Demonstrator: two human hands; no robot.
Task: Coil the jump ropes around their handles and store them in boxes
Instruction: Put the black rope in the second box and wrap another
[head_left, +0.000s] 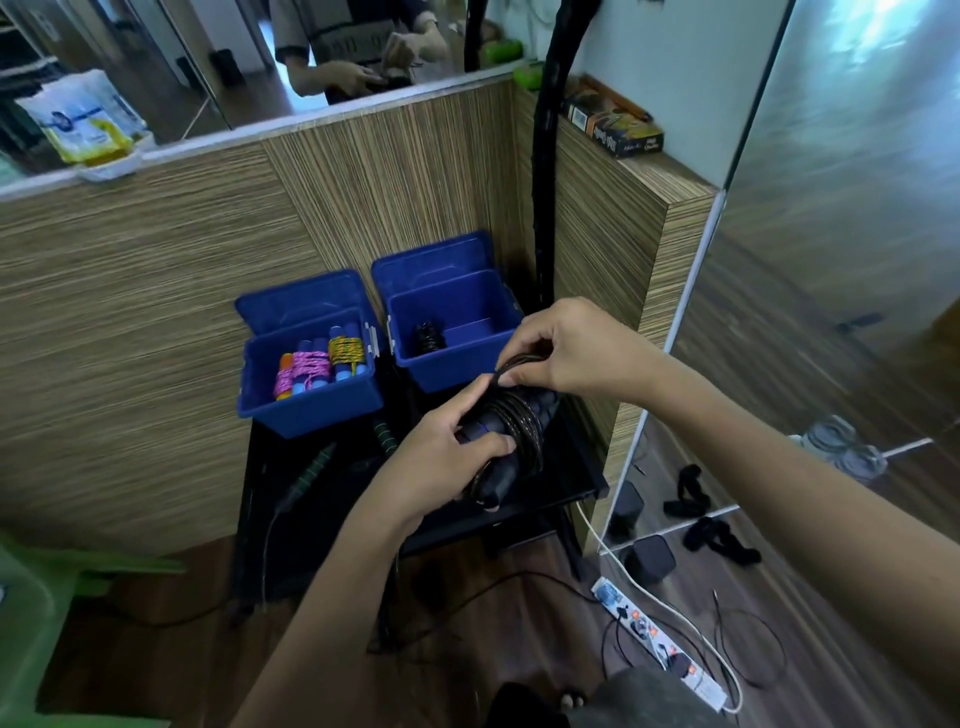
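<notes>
My left hand (451, 451) grips the black handles of a dark jump rope (511, 423), with several turns of rope wound around them. My right hand (558, 347) pinches a loop of that same rope just above the handles. Behind the hands two open blue boxes stand on a black table (311, 499). The left box (306, 402) holds coiled pink and yellow ropes (317, 364) with blue handles. The right box (457, 317) holds one coiled black rope (428, 336). Another rope with green-striped handles (317, 465) lies loose on the table, left of my left hand.
Wood-grain panels wall the table at the back and right. A power strip (657, 642) with cables lies on the floor at lower right. A mirror panel stands to the right, a green plastic container (31, 618) at lower left. A black strap (545, 156) hangs behind the right box.
</notes>
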